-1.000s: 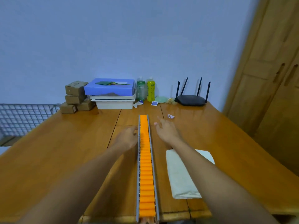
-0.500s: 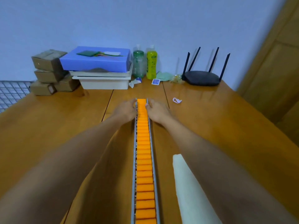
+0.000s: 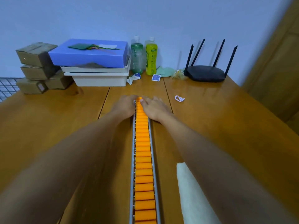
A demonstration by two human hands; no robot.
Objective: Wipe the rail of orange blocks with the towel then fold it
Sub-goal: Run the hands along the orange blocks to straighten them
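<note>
Head-height view along rail (image 3: 143, 159) (forward, downward)

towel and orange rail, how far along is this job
Done: nothing visible. The white folded cloth towel lies unheld right of the grey rail of orange blocks. In hand: the left hand and right hand touch the rail's far end, holding no towel. Left: take the towel, wipe the rail, fold.

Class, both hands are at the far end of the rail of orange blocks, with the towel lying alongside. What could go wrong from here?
1. The left hand and right hand flank the rail at its far end; an uneven push could skew it or dislodge blocks.
2. The right forearm passes over the towel, so pulling back might drag it askew.
</note>
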